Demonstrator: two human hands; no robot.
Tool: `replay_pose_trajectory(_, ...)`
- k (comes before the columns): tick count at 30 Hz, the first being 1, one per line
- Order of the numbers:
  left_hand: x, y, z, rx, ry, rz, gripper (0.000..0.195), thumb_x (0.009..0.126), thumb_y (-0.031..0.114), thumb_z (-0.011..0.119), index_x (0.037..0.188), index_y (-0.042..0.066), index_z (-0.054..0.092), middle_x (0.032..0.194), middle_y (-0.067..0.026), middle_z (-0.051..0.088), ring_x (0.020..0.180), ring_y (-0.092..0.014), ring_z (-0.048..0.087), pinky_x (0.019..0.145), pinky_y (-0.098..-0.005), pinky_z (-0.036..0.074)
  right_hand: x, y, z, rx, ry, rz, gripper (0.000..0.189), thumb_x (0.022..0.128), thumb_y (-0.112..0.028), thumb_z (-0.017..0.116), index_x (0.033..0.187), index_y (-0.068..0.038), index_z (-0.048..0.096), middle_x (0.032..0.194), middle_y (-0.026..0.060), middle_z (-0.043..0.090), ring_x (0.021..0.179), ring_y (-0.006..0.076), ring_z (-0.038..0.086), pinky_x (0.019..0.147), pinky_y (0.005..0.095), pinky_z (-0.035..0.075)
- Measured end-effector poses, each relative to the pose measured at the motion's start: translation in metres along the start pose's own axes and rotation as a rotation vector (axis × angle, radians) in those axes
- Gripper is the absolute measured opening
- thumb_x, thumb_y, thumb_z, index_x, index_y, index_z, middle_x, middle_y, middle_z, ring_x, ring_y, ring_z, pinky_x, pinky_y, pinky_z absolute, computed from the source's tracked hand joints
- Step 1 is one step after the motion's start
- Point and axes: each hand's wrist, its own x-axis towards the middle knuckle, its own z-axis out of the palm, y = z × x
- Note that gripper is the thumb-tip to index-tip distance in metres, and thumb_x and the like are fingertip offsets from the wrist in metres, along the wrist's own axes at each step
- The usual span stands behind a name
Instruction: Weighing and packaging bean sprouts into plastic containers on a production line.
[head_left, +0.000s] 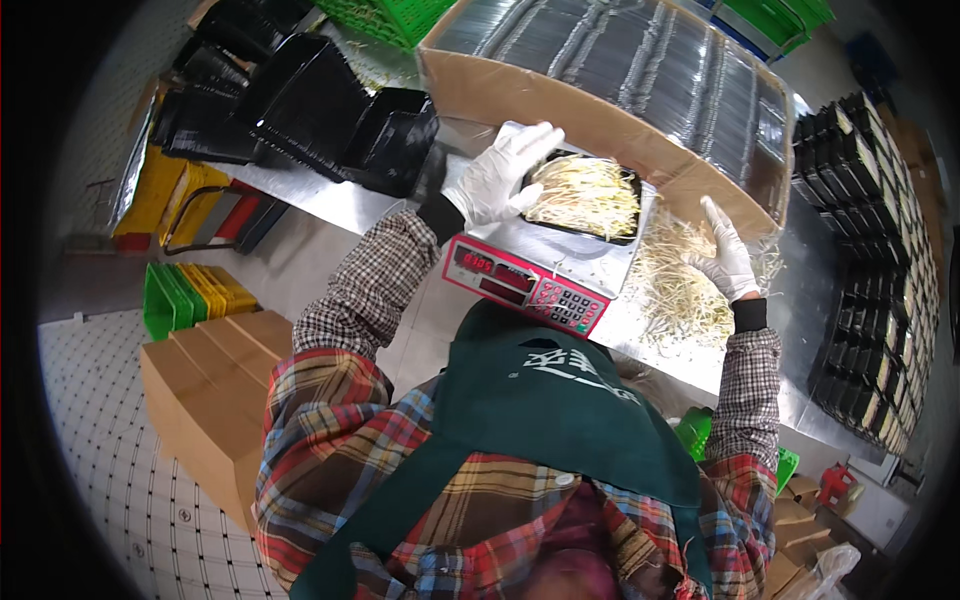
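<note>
A black plastic tray (628, 232) filled with bean sprouts (585, 193) rests on the metal pan of a red digital scale (525, 285) with a lit display. My left hand (499, 180), in a white glove, is at the tray's left end, fingers apart, its thumb by the sprouts; whether it touches the tray is unclear. My right hand (726, 255), also gloved, is over the right edge of a loose heap of sprouts (675, 292) on the metal table (799, 300). Its thumb and fingers are spread, with nothing seen between them.
Behind the scale stands a large cardboard box (555, 94) of wrapped black trays. Empty black trays (307, 105) are piled at the left. Tall stacks of filled trays (870, 277) stand at the right. Cardboard boxes (217, 382) and green and yellow crates (176, 300) are on the floor.
</note>
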Motion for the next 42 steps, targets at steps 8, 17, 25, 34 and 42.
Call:
replay_pose_trajectory(8, 0.006, 0.0, 0.058, 0.02, -0.014, -0.118, 0.116, 0.069, 0.058, 0.076, 0.151, -0.003, 0.021, 0.153, -0.0263, 0.027, 0.143, -0.041, 0.025, 0.118, -0.0469, 0.021, 0.096, -0.096, 0.088, -0.044, 0.171, -0.252, 0.088, 0.084, -0.046, 0.067, 0.151, -0.004, 0.028, 0.152, 0.0218, 0.034, 0.141, 0.0374, 0.032, 0.115, 0.0412, 0.029)
replay_pose_trajectory(17, 0.005, 0.037, 0.07, -0.003, -0.08, -0.022, 0.093, 0.079, 0.046, 0.072, 0.146, -0.004, 0.031, 0.128, -0.0235, 0.051, 0.12, -0.038, 0.048, 0.105, -0.0493, 0.037, 0.068, -0.127, 0.109, -0.178, 0.236, -0.169, 0.021, 0.088, -0.017, 0.063, 0.106, -0.005, 0.062, 0.099, 0.0135, 0.061, 0.096, 0.0336, 0.056, 0.086, 0.043, 0.045)
replay_pose_trajectory(25, 0.016, 0.042, 0.069, -0.016, -0.195, -0.122, 0.08, 0.086, 0.035, 0.066, 0.146, -0.005, 0.03, 0.126, -0.0256, 0.051, 0.117, -0.038, 0.05, 0.102, -0.0485, 0.039, 0.061, -0.098, 0.06, -0.035, -0.026, -0.234, 0.042, 0.089, -0.021, 0.064, 0.127, -0.006, 0.059, 0.113, 0.0183, 0.064, 0.101, 0.0348, 0.061, 0.089, 0.0418, 0.047)
replay_pose_trajectory(34, 0.02, 0.049, 0.06, 0.117, -0.295, -0.114, 0.074, 0.088, 0.031, 0.064, 0.146, -0.002, 0.033, 0.132, -0.02, 0.05, 0.119, -0.035, 0.049, 0.103, -0.0473, 0.038, 0.017, -0.046, 0.037, 0.364, 0.141, 0.015, 0.027, 0.086, -0.009, 0.072, 0.113, -0.012, 0.073, 0.085, 0.0053, 0.066, 0.079, 0.0145, 0.058, 0.074, 0.0265, 0.047)
replay_pose_trajectory(42, 0.011, 0.062, 0.06, -0.028, 0.012, -0.203, 0.057, 0.09, 0.028, 0.061, 0.139, 0.002, 0.046, 0.131, -0.0185, 0.053, 0.122, -0.035, 0.049, 0.106, -0.0464, 0.036, -0.004, -0.014, 0.013, 0.016, 0.096, 0.072, 0.043, 0.091, -0.023, 0.064, 0.131, -0.006, 0.059, 0.13, 0.0168, 0.06, 0.123, 0.0295, 0.055, 0.105, 0.0375, 0.041)
